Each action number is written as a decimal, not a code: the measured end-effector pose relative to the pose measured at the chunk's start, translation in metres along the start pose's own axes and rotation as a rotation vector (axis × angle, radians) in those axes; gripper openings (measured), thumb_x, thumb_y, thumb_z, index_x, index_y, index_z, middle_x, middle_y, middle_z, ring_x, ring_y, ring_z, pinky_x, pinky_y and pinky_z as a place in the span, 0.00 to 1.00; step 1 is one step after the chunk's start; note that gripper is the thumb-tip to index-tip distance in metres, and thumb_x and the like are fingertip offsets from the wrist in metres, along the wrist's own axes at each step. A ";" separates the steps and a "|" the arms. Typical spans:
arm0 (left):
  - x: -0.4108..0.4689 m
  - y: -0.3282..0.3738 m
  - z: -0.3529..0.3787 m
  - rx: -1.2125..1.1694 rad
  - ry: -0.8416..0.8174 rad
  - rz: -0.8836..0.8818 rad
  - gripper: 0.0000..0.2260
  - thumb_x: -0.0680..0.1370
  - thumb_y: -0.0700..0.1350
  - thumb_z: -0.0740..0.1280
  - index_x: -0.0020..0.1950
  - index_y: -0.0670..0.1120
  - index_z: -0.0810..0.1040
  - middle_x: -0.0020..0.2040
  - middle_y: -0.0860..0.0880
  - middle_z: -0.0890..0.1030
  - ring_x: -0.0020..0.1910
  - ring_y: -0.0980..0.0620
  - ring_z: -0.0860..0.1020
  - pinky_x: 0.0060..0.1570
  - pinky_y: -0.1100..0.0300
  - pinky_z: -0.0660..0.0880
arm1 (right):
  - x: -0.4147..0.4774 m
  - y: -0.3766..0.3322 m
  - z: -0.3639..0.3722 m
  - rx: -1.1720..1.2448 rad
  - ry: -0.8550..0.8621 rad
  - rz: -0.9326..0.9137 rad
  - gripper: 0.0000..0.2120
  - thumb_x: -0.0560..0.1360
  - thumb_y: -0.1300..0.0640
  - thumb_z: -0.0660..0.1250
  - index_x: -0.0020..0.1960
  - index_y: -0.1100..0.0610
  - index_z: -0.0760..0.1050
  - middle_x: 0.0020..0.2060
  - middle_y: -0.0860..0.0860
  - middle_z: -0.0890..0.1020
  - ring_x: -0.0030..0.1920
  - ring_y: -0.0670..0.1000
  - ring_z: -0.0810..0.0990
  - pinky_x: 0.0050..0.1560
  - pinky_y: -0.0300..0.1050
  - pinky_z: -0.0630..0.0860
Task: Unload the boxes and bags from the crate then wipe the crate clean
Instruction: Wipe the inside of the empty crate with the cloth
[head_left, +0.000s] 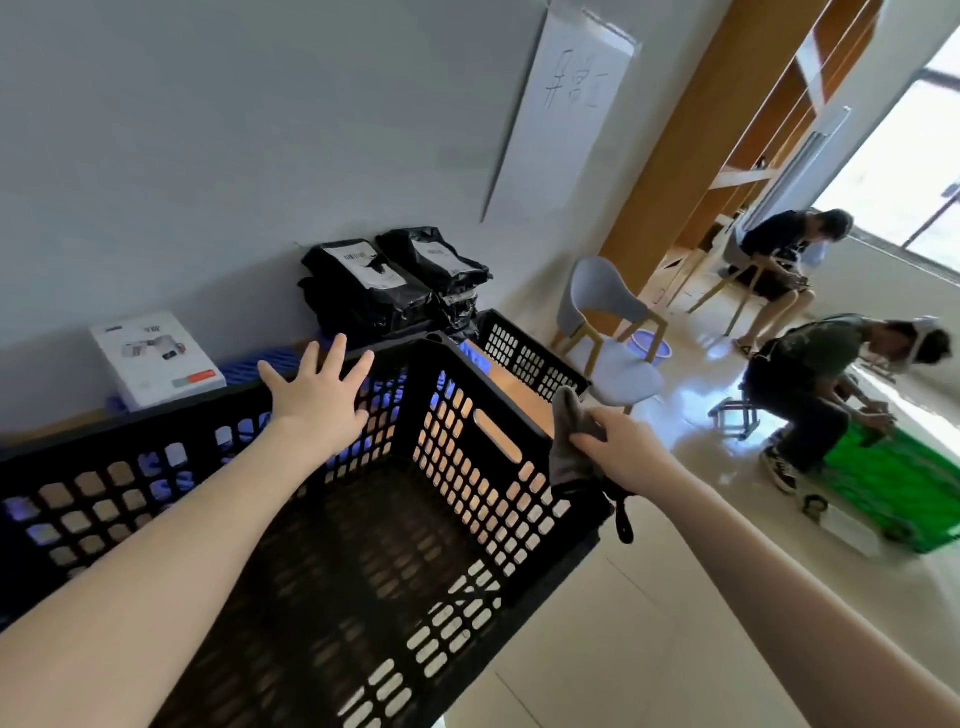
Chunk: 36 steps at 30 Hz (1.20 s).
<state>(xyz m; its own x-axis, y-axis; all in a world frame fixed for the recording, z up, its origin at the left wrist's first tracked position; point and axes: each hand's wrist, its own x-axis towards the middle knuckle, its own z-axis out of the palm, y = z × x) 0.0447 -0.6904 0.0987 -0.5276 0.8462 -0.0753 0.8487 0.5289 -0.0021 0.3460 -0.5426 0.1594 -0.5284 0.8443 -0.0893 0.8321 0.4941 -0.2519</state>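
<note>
**A plain shared workroom in an office-like building**

Take the black crate (415, 384) as the marker. Behind it, along a bare pale wall (208, 156), black bags (395, 280) with white labels are stacked, and a white product box (156, 358) lies to their left. Above and to the right of the crate, a paper sheet (566, 114) with handwritten characters hangs on that wall. Right of the crate is a glossy tiled floor (623, 623) with a grey chair (608, 322). Farther right, two people sit bent over handwork, one on a chair (779, 249) and one (810, 374) just beside a green crate (893, 488). Beyond them tall wooden shelving (675, 156) meets a large bright window (893, 171).
</note>
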 end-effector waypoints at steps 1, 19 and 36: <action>0.000 -0.001 0.000 -0.004 -0.001 0.003 0.33 0.81 0.60 0.56 0.79 0.58 0.39 0.80 0.49 0.38 0.79 0.43 0.43 0.68 0.27 0.54 | -0.006 0.001 0.002 -0.044 -0.072 0.014 0.07 0.77 0.50 0.63 0.52 0.51 0.73 0.43 0.49 0.78 0.47 0.53 0.77 0.46 0.47 0.72; 0.010 -0.011 0.041 -0.037 0.232 -0.002 0.37 0.79 0.58 0.56 0.79 0.51 0.37 0.79 0.50 0.33 0.78 0.48 0.37 0.71 0.34 0.40 | 0.035 -0.065 0.062 -0.207 0.185 -0.024 0.12 0.80 0.50 0.59 0.59 0.56 0.69 0.51 0.52 0.79 0.50 0.55 0.80 0.45 0.52 0.78; 0.021 -0.021 0.046 -0.081 0.294 -0.028 0.38 0.78 0.56 0.57 0.79 0.51 0.36 0.78 0.51 0.31 0.78 0.49 0.35 0.70 0.38 0.36 | 0.167 -0.164 0.081 -0.223 0.172 -0.101 0.13 0.81 0.51 0.58 0.58 0.58 0.69 0.53 0.54 0.79 0.52 0.59 0.79 0.39 0.47 0.65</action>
<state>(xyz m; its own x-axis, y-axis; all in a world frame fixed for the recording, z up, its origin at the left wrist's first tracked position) 0.0176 -0.6870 0.0517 -0.5489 0.8078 0.2150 0.8343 0.5454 0.0807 0.1080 -0.4996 0.1082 -0.5900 0.8018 0.0946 0.8033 0.5948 -0.0313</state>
